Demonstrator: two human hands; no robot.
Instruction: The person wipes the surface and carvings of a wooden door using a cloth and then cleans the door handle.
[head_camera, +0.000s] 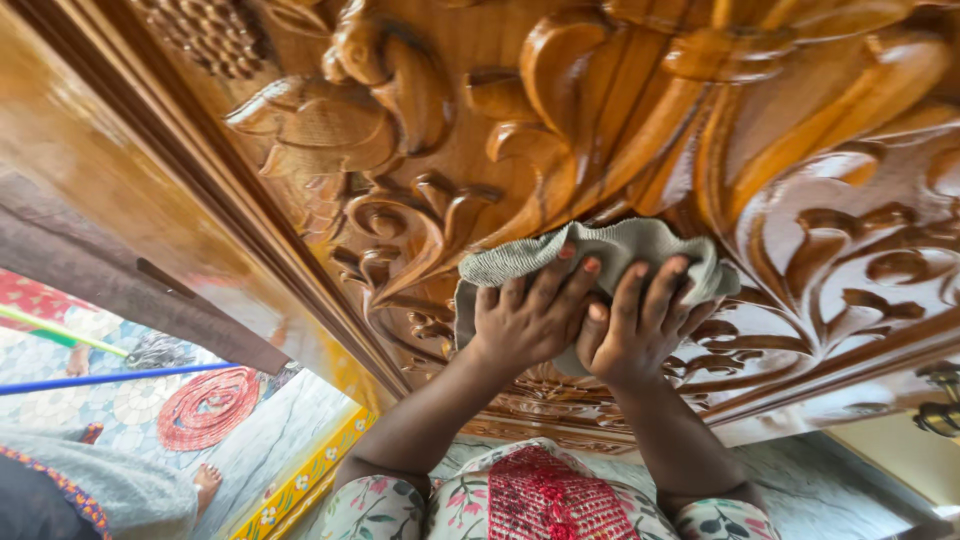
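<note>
A grey-green cloth (610, 250) is pressed flat against a glossy carved wooden panel (620, 120) with scrolls and leaf shapes. My left hand (530, 315) lies on the cloth's left part, fingers spread over it. My right hand (640, 325) sits beside it on the cloth's right part, also with fingers spread and pressing. Both hands touch each other at the thumbs. The floral sleeves of my garment show at the bottom edge.
A smooth polished wooden frame (130, 170) runs diagonally at the left. Below left lie a patterned tiled floor, a coiled red hose (210, 405), a blue rod (110, 378) and a green rod (60, 333). A bare foot (207, 482) of another person shows there.
</note>
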